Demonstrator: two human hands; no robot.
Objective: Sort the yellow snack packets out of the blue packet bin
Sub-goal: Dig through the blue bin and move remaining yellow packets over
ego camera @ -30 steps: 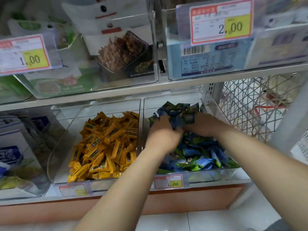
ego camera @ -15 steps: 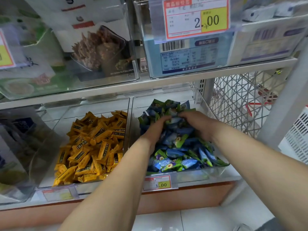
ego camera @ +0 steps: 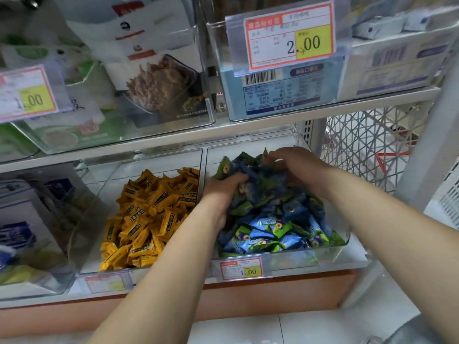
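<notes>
Yellow oblong foil snack packets [ego camera: 149, 217] lie jumbled in a clear plastic bin [ego camera: 154, 160] just left of the blue packet bin [ego camera: 323, 256], many with long axes slanting from near-left to far-right; their black label strips are unreadable. The left hand [ego camera: 223, 192] is sunk among blue and green packets [ego camera: 268, 234], its fingers hidden, so I cannot tell its grip. The right hand [ego camera: 295, 167] curls its fingers round packets atop the heap. The lower price tag [ego camera: 241, 268] reads "1.00", the upper price tag [ego camera: 289, 36] "2.00".
</notes>
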